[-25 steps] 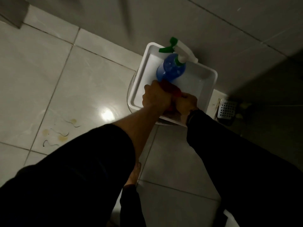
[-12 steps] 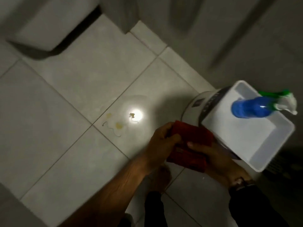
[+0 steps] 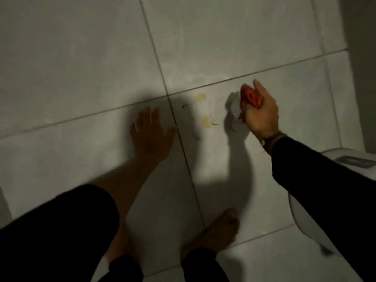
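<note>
My right hand (image 3: 261,117) grips a bunched red cloth (image 3: 249,97) just above the pale floor tiles. Left of the cloth lies a small spill (image 3: 205,110) of yellowish blotches and thin dark squiggles, close to a grout crossing. My left hand (image 3: 151,135) is spread flat with straight fingers, low over the tile to the left of the spill and in shadow; whether it touches the floor I cannot tell.
My two bare feet (image 3: 215,235) stand on the tiles at the bottom of the view. A white round container (image 3: 305,220) sits at the right edge, partly behind my right sleeve. A wall runs down the far right.
The view has swung from the white tray with the spray bottle down to the floor. My left hand let go of the red cloth; my right hand carried it over beside the spill.
</note>
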{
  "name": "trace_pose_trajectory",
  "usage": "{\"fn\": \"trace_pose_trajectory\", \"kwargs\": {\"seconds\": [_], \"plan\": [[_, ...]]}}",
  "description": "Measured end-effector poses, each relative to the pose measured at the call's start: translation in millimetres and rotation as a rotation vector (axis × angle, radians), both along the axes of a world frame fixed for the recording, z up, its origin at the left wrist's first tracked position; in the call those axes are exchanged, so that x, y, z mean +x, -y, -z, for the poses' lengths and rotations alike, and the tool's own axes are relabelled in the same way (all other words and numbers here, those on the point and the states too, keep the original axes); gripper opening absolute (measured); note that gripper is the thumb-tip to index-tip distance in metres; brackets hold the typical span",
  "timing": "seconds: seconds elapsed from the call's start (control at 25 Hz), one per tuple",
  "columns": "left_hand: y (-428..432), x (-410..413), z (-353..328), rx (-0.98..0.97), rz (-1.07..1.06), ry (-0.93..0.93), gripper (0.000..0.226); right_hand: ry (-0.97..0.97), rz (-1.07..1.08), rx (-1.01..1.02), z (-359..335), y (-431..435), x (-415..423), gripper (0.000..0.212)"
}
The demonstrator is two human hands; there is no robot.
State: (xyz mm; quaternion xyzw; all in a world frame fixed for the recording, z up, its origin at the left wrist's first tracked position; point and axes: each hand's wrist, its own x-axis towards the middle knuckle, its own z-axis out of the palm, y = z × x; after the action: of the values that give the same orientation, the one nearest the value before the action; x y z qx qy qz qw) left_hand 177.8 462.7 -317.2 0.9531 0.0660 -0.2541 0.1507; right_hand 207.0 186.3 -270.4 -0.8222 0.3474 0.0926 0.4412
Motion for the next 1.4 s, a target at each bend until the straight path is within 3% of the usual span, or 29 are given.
{"fn": "trace_pose_trajectory", "kwargs": {"seconds": [0.12, 0.2, 0.28, 0.44, 0.56, 0.68, 0.76, 0.88, 0.96, 1.04, 1.12, 1.2, 1.28, 1.32, 1.4], "plan": [[-37.5, 7.9, 63.8, 0.121, 0.129, 0.126, 0.081, -0.037, -0.425, -0.473, 63.9, -5.4, 25.0, 0.08], [-53.7, 0.2, 95.6, 0.124, 0.19, 0.219, 0.077, -0.057, -0.672, -0.67, 98.3, -14.4, 28.5, 0.086], [-63.3, -11.4, 117.9, 0.116, 0.202, 0.349, 0.073, -0.024, -0.769, -0.691, 122.1, -17.8, 25.6, 0.087], [-69.2, -11.3, 134.0, 0.122, 0.22, 0.472, 0.071, 0.118, -0.586, -0.618, 142.9, -62.0, 58.6, 0.081], [-66.8, -10.2, 131.2, 0.114, 0.204, 0.454, 0.071, 0.32, -0.832, -0.637, 156.4, -136.7, 33.7, 0.082], [-67.9, -10.7, 125.5, 0.089, 0.184, 0.414, 0.071, 0.171, -1.045, -0.608, 146.0, -140.2, -64.4, 0.087], [-67.7, -11.3, 126.6, 0.085, 0.187, 0.413, 0.073, 0.093, -0.955, -0.608, 137.8, -104.9, -76.7, 0.086], [-67.0, -12.0, 133.1, 0.092, 0.199, 0.439, 0.073, 0.126, -0.692, -0.633, 150.8, -114.5, 10.2, 0.085], [-68.3, -12.5, 136.6, 0.072, 0.203, 0.445, 0.073, 0.292, -0.795, -0.658, 162.6, -149.6, 37.5, 0.085], [-70.8, -12.2, 135.7, 0.054, 0.197, 0.446, 0.073, 0.385, -1.004, -0.555, 170.2, -167.2, -15.3, 0.078], [-71.2, -12.8, 133.4, 0.054, 0.188, 0.439, 0.073, 0.291, -1.197, -0.541, 149.0, -153.0, -104.5, 0.078], [-68.9, -13.9, 133.0, 0.061, 0.193, 0.437, 0.074, 0.21, -1.233, -0.545, 134.9, -117.7, -133.0, 0.085], [-68.4, -14.3, 135.6, 0.07, 0.2, 0.448, 0.074, 0.157, -1.025, -0.595, 145.7, -112.9, -84.4, 0.086], [-68.7, -13.7, 137.7, 0.07, 0.202, 0.456, 0.073, 0.182, -0.873, -0.616, 154.5, -123.0, -44.9, 0.086], [-71.4, -14.0, 141.0, 0.071, 0.198, 0.459, 0.073, 0.327, -0.778, -0.578, 165.1, -156.0, 4.3, 0.086]]}}
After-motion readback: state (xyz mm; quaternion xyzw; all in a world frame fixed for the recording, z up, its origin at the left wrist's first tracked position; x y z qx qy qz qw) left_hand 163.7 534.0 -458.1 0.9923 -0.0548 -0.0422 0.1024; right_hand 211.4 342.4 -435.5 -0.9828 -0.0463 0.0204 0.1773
